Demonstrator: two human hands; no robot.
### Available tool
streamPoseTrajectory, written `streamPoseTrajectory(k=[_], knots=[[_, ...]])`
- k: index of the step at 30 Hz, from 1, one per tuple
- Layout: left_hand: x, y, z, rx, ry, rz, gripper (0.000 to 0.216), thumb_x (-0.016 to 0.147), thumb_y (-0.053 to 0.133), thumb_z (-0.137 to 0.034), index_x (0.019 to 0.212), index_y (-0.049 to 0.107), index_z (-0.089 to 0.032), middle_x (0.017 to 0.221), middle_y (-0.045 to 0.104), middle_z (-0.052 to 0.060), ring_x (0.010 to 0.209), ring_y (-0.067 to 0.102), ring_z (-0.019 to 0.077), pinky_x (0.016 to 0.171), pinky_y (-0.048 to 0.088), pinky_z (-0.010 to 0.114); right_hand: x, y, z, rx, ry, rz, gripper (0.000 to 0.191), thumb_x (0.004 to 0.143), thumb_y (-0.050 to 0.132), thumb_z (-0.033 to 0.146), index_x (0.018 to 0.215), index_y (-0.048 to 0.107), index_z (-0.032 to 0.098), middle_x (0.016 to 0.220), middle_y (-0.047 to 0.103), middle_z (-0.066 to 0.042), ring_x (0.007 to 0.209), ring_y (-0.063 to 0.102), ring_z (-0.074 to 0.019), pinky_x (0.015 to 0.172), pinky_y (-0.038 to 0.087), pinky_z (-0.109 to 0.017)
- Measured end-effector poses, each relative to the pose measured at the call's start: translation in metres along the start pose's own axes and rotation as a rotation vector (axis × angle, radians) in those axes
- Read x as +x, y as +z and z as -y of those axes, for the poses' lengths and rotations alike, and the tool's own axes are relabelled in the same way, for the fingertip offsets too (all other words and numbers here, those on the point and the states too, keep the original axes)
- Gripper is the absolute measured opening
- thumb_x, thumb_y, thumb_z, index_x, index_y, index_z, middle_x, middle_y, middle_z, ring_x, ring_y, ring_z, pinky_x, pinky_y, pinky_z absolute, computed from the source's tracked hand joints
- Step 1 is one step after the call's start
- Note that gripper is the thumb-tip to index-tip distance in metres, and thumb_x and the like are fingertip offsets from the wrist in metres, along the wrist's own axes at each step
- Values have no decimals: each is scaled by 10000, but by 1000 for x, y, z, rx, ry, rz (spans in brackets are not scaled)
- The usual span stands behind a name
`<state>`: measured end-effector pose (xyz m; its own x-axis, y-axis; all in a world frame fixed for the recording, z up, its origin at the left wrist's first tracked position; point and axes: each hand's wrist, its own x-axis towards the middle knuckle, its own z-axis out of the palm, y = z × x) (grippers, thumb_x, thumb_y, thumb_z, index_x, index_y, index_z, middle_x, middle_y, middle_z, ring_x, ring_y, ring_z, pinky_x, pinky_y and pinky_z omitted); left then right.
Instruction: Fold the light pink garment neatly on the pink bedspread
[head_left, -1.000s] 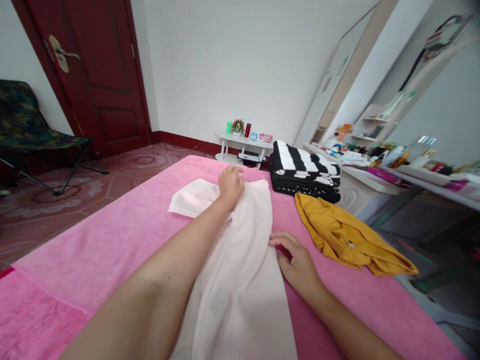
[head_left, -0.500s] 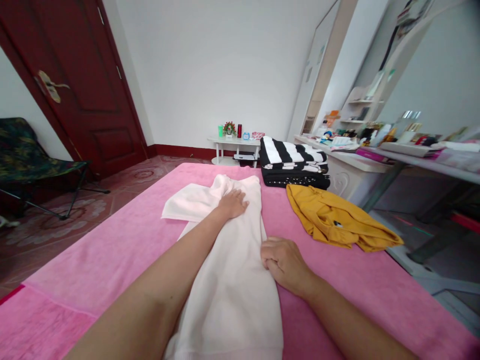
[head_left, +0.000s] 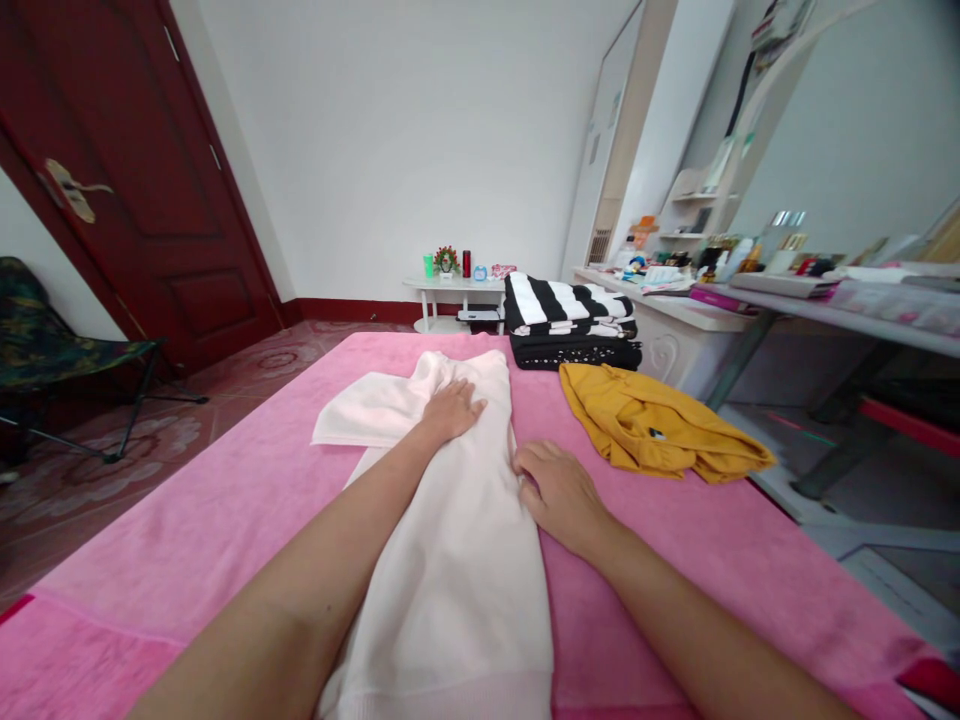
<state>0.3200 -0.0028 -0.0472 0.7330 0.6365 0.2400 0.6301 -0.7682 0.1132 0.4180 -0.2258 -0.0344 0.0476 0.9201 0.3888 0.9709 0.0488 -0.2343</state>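
1. No text, label, brand or number is legible anywhere in the view.
2. The yellow garment [head_left: 660,430] carries a small dark mark, too small to read.
3. The packages and bottles on the dressing table [head_left: 675,310] show colours only; their print is blurred.

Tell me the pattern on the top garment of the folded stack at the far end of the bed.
Broad black and white stripes on the top folded garment, clearest in the head view.
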Motion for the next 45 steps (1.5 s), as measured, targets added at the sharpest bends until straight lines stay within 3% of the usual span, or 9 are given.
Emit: streamPoseTrajectory(k=[4,9,13,15,19,24,31,40,45], knots=[[-1,-1,0,-37,-13,6,586,931,261,-553,1344,410,-166,1469,370,117,1368,306,248,1122,217,402,0,-3,-3,-43,17,-25,111,785,484,126,732,545,202,765,582,-20,787,502,-177,702,336,-298],[-1,-3,1,-67,15,-19,586,941,224,-551,1325,429,-158,1441,405,134,1349,337,248,1103,251,411,7,3,-5,60,-30,-41,310,766,514,131,1068,554,192,1112,590,-67,1010,496,-199,833,356,-304],[0,-2,2,-75,13,-23,559,949,219,-537,1301,450,-169,1431,423,120,1344,346,231,1098,261,400,26,8,-8,54,-33,31,131,787,487,121,861,568,194,870,608,-25,842,528,-169,737,358,-271],[1,-1,2,-76,9,-31,555,950,218,-534,1306,448,-175,1431,425,113,1349,338,224,1104,249,398,37,11,-9,57,-7,34,74,822,506,179,860,566,198,838,606,-12,799,535,-159,700,349,-262],[0,0,4,-92,13,-25,553,949,215,-540,1313,445,-194,1431,431,94,1352,335,213,1118,225,378,51,21,-9,99,96,17,156,827,584,287,958,575,201,914,631,-16,837,557,-156,700,345,-251],[-1,0,6,-107,30,-36,549,946,229,-544,1302,467,-200,1429,435,92,1345,345,221,1122,212,377,51,28,-13,140,148,-2,117,845,566,274,752,562,203,790,632,3,757,558,-138,653,333,-234],[-2,-4,4,-134,19,-19,614,916,242,-610,1345,425,-211,1442,418,85,1363,314,227,1129,181,373,39,18,-29,112,307,-79,163,869,486,305,753,552,212,764,643,-5,702,559,-152,604,318,-245],[-4,-6,5,-143,49,24,729,861,262,-700,1360,433,-197,1467,372,121,1377,283,269,1123,186,412,41,22,-33,-16,281,-11,177,786,488,255,622,540,211,667,611,13,638,539,-140,550,272,-249],[-16,-12,-4,-164,4,110,835,829,274,-736,1443,294,-171,1531,214,149,1420,140,297,1134,110,444,37,18,-28,-19,178,16,149,789,485,255,660,538,204,734,594,6,689,516,-139,586,291,-245]])
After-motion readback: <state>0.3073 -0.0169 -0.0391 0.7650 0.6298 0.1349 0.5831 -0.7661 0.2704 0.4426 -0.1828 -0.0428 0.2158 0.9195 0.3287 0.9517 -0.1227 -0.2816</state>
